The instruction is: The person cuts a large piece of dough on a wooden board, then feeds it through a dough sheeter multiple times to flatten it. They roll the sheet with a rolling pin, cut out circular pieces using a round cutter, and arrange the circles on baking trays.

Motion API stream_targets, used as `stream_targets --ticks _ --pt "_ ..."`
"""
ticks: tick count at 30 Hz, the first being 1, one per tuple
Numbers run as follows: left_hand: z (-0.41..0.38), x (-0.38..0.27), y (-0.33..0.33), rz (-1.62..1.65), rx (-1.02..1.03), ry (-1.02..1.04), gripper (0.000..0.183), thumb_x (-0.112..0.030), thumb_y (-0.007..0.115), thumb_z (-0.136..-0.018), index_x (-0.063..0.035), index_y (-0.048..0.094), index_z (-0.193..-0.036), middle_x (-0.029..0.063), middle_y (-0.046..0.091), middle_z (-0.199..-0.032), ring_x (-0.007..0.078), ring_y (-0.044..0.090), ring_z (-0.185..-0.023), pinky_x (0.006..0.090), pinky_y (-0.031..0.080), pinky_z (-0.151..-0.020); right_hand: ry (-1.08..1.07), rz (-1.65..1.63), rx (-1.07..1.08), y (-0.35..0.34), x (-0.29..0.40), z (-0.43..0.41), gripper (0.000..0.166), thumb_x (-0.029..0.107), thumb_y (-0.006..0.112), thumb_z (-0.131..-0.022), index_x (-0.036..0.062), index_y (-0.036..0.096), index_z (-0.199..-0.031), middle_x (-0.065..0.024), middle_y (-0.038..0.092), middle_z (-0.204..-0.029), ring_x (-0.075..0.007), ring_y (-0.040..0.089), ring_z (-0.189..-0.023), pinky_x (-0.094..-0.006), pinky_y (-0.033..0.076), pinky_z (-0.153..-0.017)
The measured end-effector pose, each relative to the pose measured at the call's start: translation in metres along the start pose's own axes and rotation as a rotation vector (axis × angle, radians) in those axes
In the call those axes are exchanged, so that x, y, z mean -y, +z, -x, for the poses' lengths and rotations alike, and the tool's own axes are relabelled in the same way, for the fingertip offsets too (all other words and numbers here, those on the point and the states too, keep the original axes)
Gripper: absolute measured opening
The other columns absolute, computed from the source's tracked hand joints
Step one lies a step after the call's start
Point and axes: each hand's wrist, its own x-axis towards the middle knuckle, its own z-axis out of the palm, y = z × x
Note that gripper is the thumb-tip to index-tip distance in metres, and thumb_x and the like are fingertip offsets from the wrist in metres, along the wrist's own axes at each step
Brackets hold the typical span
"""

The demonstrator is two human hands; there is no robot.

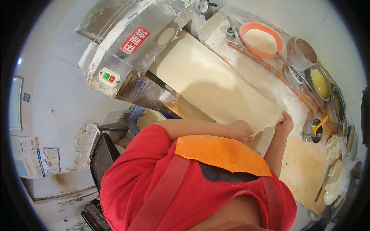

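Note:
A long, wide sheet of pale dough (214,78) stretches from the floury metal dough-pressing machine (144,37) towards me, over the wooden work surface. My left hand (241,131) grips the near left corner of the sheet, its fingers partly hidden. At the right corner, my right hand (285,124) pinches the edge between thumb and fingers. Between both hands the free edge sags a little and looks uneven. Green and red buttons (109,77) sit on the machine's side.
Right of the sheet, a long wooden rolling pin (266,65) lies on the floured board. Beyond it stand an orange bowl of flour (247,27), a clear bucket (303,55) and a bowl with yellow contents (320,82). A yellow-handled ladle (320,124) and dough scraps (333,147) are farther right.

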Motion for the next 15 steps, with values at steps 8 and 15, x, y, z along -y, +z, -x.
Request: stream_targets --ticks 8,15 --pt "0.151 0.067 -0.123 0.885 -0.831 -0.453 0.033 -0.031 0.064 -0.088 -0.004 0.067 -0.106 0.0061 0.069 -0.092 0.0132 0.063 -0.08 0.0304 0.05 -0.073 -0.096 0.134 1.013 0.283 -0.007 0.081 0.05 0.019 0.068 -0.082 -0.0052 0.055 -0.123 -0.0088 0.063 -0.11 -0.0201 0.06 -0.102 -0.0321 0.048 -0.087" --pt "0.172 0.196 -0.07 -0.23 -0.986 -0.57 0.085 -0.04 0.072 -0.077 0.0004 0.034 -0.142 0.0215 0.039 -0.143 0.0359 0.034 -0.135 0.0432 0.027 -0.112 -0.172 1.295 0.465 0.309 -0.173 0.014 0.078 0.026 0.079 -0.071 0.0031 0.043 -0.136 -0.0174 0.06 -0.119 -0.0301 0.06 -0.109 -0.0403 0.05 -0.09"
